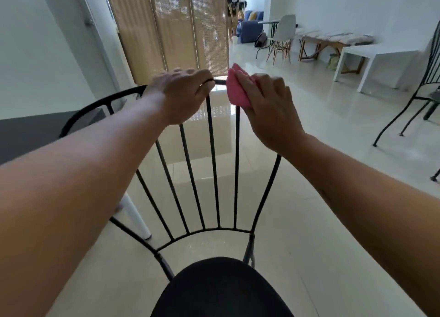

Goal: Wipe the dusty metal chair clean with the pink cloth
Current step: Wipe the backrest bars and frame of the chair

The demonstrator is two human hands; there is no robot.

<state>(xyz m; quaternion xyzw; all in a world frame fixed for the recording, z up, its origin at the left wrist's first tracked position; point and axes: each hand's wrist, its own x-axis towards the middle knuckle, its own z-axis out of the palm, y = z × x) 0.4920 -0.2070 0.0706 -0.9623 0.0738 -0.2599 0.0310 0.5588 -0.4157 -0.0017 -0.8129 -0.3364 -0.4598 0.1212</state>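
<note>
The person is standing behind a black metal chair with a curved top rail, thin vertical spindles and a dark round seat [209,164], reaching over its back with both bare arms. The left hand [181,95] is closing around the top rail, its grip wrapped on the thin bar just left of the middle. The right hand [271,112] is clutching a bunched pink cloth [238,88], its grip closed on the fabric, and is pressing the wad against the top rail just beside the left hand, near where one spindle meets the rail.

The cloth is looking soft and limp, folding readily into the palm, so it is probably shaping itself around the narrow round bar without much effort. Holding it as a wad in the palm, as here, is likely giving the firmest contact; pinching a loose corner would let it flap. The chair frame is looking stiff and fairly light, with slim rods that could let the whole chair tip or slide on the glossy pale tiled floor [297,197] when pushed sideways. Bracing it by the top rail, as the left hand is doing, seems the sensible hold. The spindles are narrow and closely set, so wrapping the cloth around each one and running along it would probably be easier than rubbing flat against it.
</note>
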